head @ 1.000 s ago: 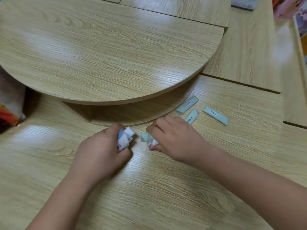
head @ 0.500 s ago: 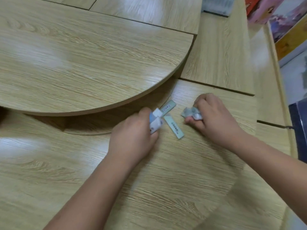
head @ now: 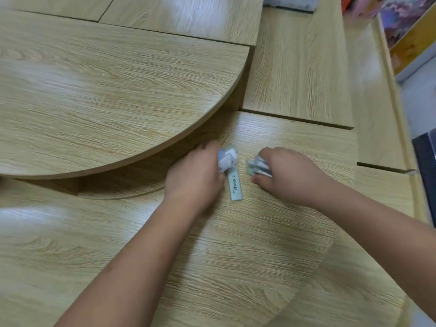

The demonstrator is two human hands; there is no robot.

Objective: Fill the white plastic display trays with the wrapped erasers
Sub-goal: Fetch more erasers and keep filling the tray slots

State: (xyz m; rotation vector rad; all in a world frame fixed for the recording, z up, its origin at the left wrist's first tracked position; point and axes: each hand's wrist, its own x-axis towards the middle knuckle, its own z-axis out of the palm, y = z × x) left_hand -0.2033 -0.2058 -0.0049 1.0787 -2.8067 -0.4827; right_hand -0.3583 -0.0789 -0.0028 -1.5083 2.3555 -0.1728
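Observation:
My left hand [head: 195, 175] grips a small bunch of wrapped erasers [head: 226, 157], white and pale blue, sticking out past its fingers. My right hand [head: 286, 175] grips another bunch of wrapped erasers [head: 257, 166], pale green and white. Between the two hands one long pale green wrapped eraser [head: 235, 186] lies flat on the lower wooden shelf [head: 236, 244], its printed label up. It touches the bunch in my left hand at its far end. No white display tray shows in this view.
A raised round wooden tier [head: 106, 102] overhangs the shelf at the left, just beyond my left hand. Stepped wooden boards [head: 295, 67] rise at the back right. Colourful boxes [head: 405, 24] stand along the right edge, and a dark blue object [head: 427, 166] sits at far right.
Both hands have moved right along the shelf, picking up loose erasers. Three lay on the wood a second ago, two half a second ago; now one lies between the hands.

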